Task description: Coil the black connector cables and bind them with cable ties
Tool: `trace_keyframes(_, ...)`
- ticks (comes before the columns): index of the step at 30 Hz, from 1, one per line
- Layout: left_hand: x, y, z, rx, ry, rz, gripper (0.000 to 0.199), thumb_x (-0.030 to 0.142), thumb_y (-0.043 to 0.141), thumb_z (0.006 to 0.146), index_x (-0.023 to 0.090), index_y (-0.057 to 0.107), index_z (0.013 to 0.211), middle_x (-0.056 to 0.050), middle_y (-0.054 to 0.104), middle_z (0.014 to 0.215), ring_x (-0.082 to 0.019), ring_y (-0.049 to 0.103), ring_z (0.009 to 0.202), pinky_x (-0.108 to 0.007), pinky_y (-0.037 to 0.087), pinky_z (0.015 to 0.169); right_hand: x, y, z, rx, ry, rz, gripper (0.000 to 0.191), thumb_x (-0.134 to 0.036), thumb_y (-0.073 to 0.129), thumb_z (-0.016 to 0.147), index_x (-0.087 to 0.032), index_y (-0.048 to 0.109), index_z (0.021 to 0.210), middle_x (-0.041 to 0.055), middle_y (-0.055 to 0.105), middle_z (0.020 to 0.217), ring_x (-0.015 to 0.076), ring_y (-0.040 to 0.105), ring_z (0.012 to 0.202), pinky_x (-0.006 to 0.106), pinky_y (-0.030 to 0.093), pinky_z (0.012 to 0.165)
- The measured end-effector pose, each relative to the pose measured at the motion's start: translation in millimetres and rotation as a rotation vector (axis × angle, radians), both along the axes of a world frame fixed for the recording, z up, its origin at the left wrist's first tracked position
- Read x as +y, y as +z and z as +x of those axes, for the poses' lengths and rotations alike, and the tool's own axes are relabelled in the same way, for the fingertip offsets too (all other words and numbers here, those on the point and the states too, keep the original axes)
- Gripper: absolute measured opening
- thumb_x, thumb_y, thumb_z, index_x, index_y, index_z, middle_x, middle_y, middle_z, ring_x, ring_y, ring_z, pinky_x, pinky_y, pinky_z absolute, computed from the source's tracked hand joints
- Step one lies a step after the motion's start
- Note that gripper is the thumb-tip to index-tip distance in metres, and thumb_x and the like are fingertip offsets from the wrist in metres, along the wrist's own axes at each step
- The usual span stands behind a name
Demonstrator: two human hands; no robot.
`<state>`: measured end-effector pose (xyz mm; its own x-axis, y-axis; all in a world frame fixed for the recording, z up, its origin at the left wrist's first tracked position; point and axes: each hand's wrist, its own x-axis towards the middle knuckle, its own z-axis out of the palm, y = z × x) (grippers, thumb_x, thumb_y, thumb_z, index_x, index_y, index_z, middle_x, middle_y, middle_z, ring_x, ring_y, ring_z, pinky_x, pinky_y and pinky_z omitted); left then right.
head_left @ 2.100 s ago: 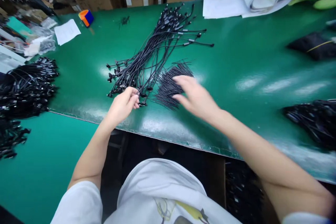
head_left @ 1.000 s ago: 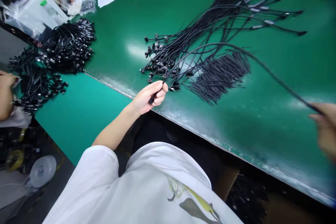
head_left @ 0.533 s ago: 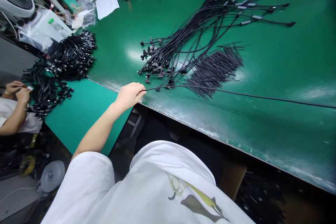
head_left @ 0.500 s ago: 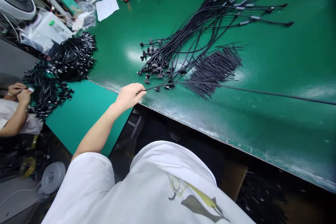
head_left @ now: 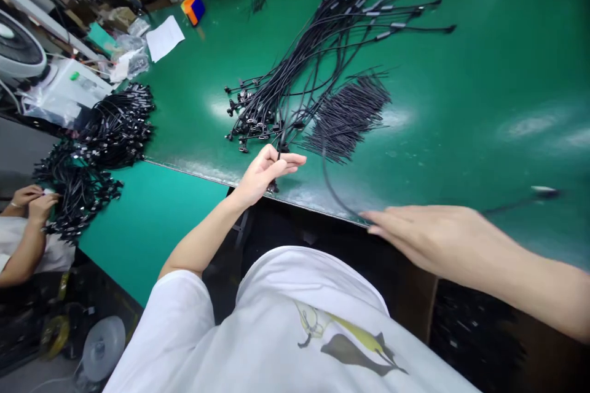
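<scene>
Black cable [head_left: 330, 187]: strung between both hands, sagging past the table edge, plug end lying out right.
Left hand [head_left: 265, 175]: half open, fingers lifted, cable beside the palm, plug just below; grip can't be told from here.
Right hand [head_left: 428, 236]: flat, fully open, cable passing beneath it, apparently not pinched.
Nearby: cable bundle [head_left: 295, 67] fanned on green mat [head_left: 483, 73], plugs grouped, seemingly for easy separating; thin wires [head_left: 345, 116] kept alongside.
Further left: co-worker's hand [head_left: 41, 209] beside cable heap [head_left: 115, 129].
</scene>
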<state>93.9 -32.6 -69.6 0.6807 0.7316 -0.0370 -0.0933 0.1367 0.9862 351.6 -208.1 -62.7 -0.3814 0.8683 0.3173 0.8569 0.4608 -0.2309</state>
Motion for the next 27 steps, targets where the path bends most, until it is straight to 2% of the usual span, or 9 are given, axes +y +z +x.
trace_keyframes(2,-11.8,0.3,10.6,0.021,-0.085,0.080,0.043,0.047,0.068,0.088,0.022,0.035,0.079,-0.009,0.075,0.116,-0.019,0.065,0.120,-0.039,0.043,0.107,8.6,10.4,-16.1,0.035,0.135,-0.006,0.032,-0.029,0.040,0.102,-0.024,0.072,0.098,0.0012,0.076,0.083,0.0149,0.071,0.066,0.028,0.050,0.056)
trace_keyframes(3,-17.4,1.0,13.7,0.040,-0.141,0.106,0.042,0.048,0.067,0.089,0.022,0.036,0.080,-0.010,0.075,0.113,-0.019,0.065,0.117,-0.039,0.042,0.107,14.0,15.3,-18.3,0.063,0.116,-0.026,0.035,-0.031,0.038,0.103,-0.024,0.072,0.099,0.0014,0.076,0.085,0.0151,0.071,0.068,0.028,0.050,0.058)
trace_keyframes(6,-29.0,5.0,15.9,0.119,-0.306,0.075,0.035,0.053,0.058,0.093,0.021,0.044,0.089,-0.005,0.075,0.087,-0.014,0.069,0.081,-0.032,0.049,0.086,32.8,24.5,-8.8,0.134,-0.060,-0.078,0.040,-0.041,0.036,0.103,-0.025,0.072,0.101,0.0020,0.077,0.088,0.0168,0.071,0.075,0.028,0.049,0.063)
trace_keyframes(8,-31.8,8.7,14.1,0.192,-0.375,0.041,0.036,0.055,0.053,0.095,0.019,0.053,0.100,0.001,0.065,0.070,-0.010,0.057,0.059,-0.026,0.045,0.066,45.0,25.6,2.8,0.164,-0.182,-0.084,0.040,-0.044,0.037,0.102,-0.025,0.072,0.099,0.0027,0.077,0.090,0.0179,0.071,0.079,0.029,0.048,0.067)
trace_keyframes(12,-28.8,14.1,9.8,0.239,-0.488,-0.062,0.042,0.055,0.061,0.090,0.015,0.066,0.102,0.005,0.048,0.058,-0.008,0.043,0.053,-0.023,0.040,0.058,61.4,16.9,24.4,0.144,-0.299,-0.080,0.033,-0.045,0.048,0.099,-0.023,0.071,0.091,0.0036,0.076,0.088,0.0192,0.068,0.078,0.031,0.045,0.066)
trace_keyframes(14,-23.8,15.0,6.5,0.146,-0.447,-0.216,0.045,0.057,0.065,0.086,0.014,0.067,0.098,0.007,0.040,0.052,-0.006,0.035,0.046,-0.023,0.039,0.052,63.6,6.0,35.9,0.086,-0.322,-0.082,0.029,-0.043,0.050,0.098,-0.023,0.071,0.094,0.0047,0.075,0.091,0.0206,0.068,0.082,0.032,0.045,0.065)
trace_keyframes(18,-9.9,17.8,-4.7,-0.034,-0.219,-0.412,0.037,0.049,0.069,0.085,0.014,0.067,0.096,0.011,0.028,0.046,-0.002,0.014,0.036,-0.017,0.023,0.035,56.3,-23.6,61.0,0.059,-0.378,-0.100,0.032,-0.036,0.046,0.100,-0.024,0.067,0.121,0.0070,0.074,0.111,0.0214,0.069,0.096,0.033,0.048,0.074)
trace_keyframes(23,-1.2,24.0,-14.5,-0.097,-0.081,-0.551,0.025,0.032,0.056,0.095,0.011,0.070,0.096,0.011,0.021,0.045,-0.003,0.010,0.033,-0.014,0.022,0.032,42.4,-41.5,77.6,0.047,-0.466,-0.115,0.046,-0.043,0.035,0.103,-0.021,0.068,0.126,0.0100,0.073,0.121,0.0238,0.069,0.107,0.036,0.052,0.082)
trace_keyframes(27,-2.3,27.0,-15.3,-0.146,0.050,-0.639,0.036,0.027,0.040,0.103,0.010,0.070,0.096,0.011,0.019,0.046,-0.003,0.011,0.033,-0.012,0.023,0.033,36.3,-44.3,82.1,0.045,-0.472,-0.002,0.050,-0.049,0.033,0.102,-0.023,0.069,0.125,0.0087,0.076,0.112,0.0237,0.071,0.095,0.034,0.051,0.069)
